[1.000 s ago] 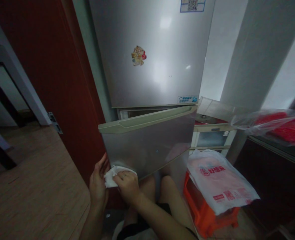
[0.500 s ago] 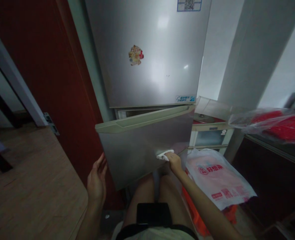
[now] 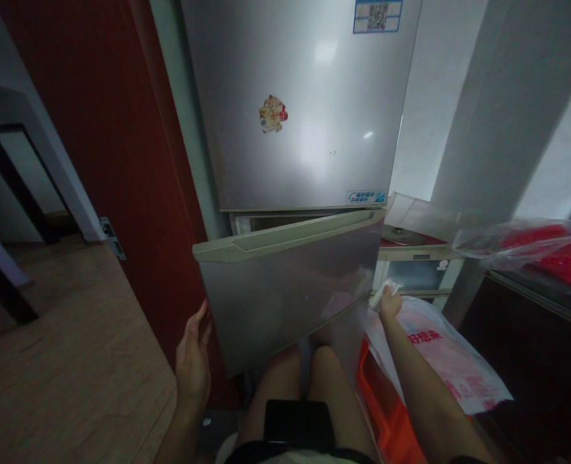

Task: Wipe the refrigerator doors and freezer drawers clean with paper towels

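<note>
A silver fridge door [image 3: 285,290], the middle one, stands ajar in front of me with its pale handle edge on top. My left hand [image 3: 194,354] is at the free left edge of this door, fingers stretched out along its side, holding nothing loose. At the door's right, hinge-side edge, my right hand [image 3: 390,301] is closed on a white cloth [image 3: 378,295]. Whether the cloth touches the door there I cannot tell. Above, the upper fridge door [image 3: 309,116] is closed and carries a sticker [image 3: 272,115].
A white plastic bag [image 3: 459,354] with red print lies over an orange plastic crate or stool [image 3: 387,412] at my right. Behind it stands a white cabinet [image 3: 416,270]. A red item in clear plastic [image 3: 556,248] is at far right. A brown door [image 3: 116,161] stands left.
My right hand has moved the cloth from the door's lower middle to its right edge. My left hand stays at the left edge. The view has shifted slightly.
</note>
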`<state>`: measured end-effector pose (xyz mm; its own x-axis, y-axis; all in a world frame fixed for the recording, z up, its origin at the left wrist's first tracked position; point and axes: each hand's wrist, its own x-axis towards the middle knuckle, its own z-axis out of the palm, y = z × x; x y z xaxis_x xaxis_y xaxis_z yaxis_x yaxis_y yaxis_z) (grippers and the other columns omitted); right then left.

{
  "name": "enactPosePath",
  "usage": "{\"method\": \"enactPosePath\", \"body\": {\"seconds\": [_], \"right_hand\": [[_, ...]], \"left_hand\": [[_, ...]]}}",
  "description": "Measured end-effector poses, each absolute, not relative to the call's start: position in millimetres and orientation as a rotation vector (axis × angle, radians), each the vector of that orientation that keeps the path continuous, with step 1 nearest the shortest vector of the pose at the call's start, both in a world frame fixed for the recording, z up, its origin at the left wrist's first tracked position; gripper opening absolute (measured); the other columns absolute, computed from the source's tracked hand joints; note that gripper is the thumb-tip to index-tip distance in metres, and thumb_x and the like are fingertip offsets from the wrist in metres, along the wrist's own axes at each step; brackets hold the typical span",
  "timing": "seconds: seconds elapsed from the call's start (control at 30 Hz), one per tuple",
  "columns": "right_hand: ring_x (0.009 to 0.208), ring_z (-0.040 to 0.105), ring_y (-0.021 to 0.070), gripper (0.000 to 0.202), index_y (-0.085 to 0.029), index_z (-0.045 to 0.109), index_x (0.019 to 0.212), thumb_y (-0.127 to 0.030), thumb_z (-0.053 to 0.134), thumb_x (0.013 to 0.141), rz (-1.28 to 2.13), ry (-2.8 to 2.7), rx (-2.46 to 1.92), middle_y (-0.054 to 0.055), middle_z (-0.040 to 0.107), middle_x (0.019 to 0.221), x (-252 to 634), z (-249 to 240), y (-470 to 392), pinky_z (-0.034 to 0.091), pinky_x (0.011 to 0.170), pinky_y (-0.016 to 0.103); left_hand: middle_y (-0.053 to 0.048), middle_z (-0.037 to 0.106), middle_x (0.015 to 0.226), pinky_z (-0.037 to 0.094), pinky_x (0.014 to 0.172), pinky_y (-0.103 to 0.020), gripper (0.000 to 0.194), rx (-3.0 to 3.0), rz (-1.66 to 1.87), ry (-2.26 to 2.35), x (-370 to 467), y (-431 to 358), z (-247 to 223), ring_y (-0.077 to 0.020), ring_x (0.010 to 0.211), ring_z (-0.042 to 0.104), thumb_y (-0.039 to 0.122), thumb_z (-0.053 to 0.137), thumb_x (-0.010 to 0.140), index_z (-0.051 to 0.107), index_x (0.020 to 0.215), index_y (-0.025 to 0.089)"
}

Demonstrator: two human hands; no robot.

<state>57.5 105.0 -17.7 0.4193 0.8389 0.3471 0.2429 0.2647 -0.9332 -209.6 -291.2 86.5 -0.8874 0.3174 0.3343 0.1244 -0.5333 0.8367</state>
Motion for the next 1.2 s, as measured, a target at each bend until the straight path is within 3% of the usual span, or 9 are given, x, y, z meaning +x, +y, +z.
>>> {"method": "enactPosePath", "body": {"seconds": [0.2,0.4,0.53,0.67,0.83,1.03,1.2], "right_hand": [[0.086,0.065,0.0173,0.032,-0.014,0.064,0.097,-0.045,0.056,0.096,0.773,-1.120,-1.195,0.004,0.067,0.094,18,-31,78,0.054,0.082,0.038],[0.082,0.067,0.0257,0.061,-0.012,0.064,0.093,-0.067,0.038,0.088,0.866,-1.164,-1.032,0.013,0.071,0.086,-45,-54,-33,0.052,0.074,0.036],[0.092,0.070,0.0261,0.051,-0.012,0.066,0.105,-0.054,0.040,0.092,0.907,-1.310,-0.915,0.015,0.073,0.099,-87,-59,-115,0.053,0.080,0.036],[0.096,0.070,0.0268,0.033,-0.016,0.070,0.105,-0.036,0.047,0.090,0.886,-1.490,-0.808,0.013,0.075,0.100,-111,-56,-175,0.053,0.085,0.037],[0.100,0.068,0.0224,0.034,-0.019,0.072,0.104,-0.007,0.047,0.083,0.523,-2.112,-0.563,0.009,0.075,0.104,-127,-45,-206,0.053,0.090,0.033],[0.090,0.069,0.0235,0.022,-0.021,0.071,0.103,-0.013,0.062,0.085,0.346,-2.385,-0.435,0.005,0.075,0.097,-143,-41,-215,0.054,0.079,0.034],[0.088,0.069,0.0218,0.016,-0.024,0.071,0.103,-0.020,0.059,0.093,0.244,-2.506,-0.365,0.004,0.075,0.096,-152,-42,-219,0.054,0.075,0.033]], "left_hand": [[-0.007,0.065,0.134,0.032,0.119,-0.044,0.040,0.710,2.551,1.486,-208,-291,89,-0.0241,0.132,0.053,0.047,0.052,0.095,0.070,0.120,0.022],[-0.007,0.067,0.130,0.032,0.118,-0.047,0.039,0.691,2.566,1.493,-212,-291,89,-0.0242,0.128,0.056,0.048,0.055,0.092,0.072,0.114,0.021],[-0.009,0.066,0.133,0.031,0.118,-0.047,0.041,0.701,2.570,1.473,-215,-291,85,-0.0247,0.130,0.055,0.049,0.054,0.092,0.071,0.115,0.019],[-0.009,0.065,0.134,0.033,0.117,-0.046,0.040,0.716,2.563,1.473,-217,-289,84,-0.0242,0.130,0.054,0.047,0.053,0.093,0.071,0.117,0.020],[-0.008,0.064,0.135,0.033,0.118,-0.043,0.039,0.752,2.578,1.429,-223,-284,84,-0.0227,0.131,0.054,0.044,0.053,0.094,0.070,0.119,0.019],[-0.011,0.060,0.140,0.033,0.117,-0.043,0.045,0.779,2.533,1.450,-232,-282,82,-0.0244,0.133,0.052,0.047,0.053,0.093,0.066,0.125,0.018],[-0.011,0.059,0.141,0.033,0.118,-0.044,0.045,0.798,2.518,1.468,-235,-281,82,-0.0243,0.133,0.053,0.047,0.054,0.093,0.066,0.126,0.019]]}}
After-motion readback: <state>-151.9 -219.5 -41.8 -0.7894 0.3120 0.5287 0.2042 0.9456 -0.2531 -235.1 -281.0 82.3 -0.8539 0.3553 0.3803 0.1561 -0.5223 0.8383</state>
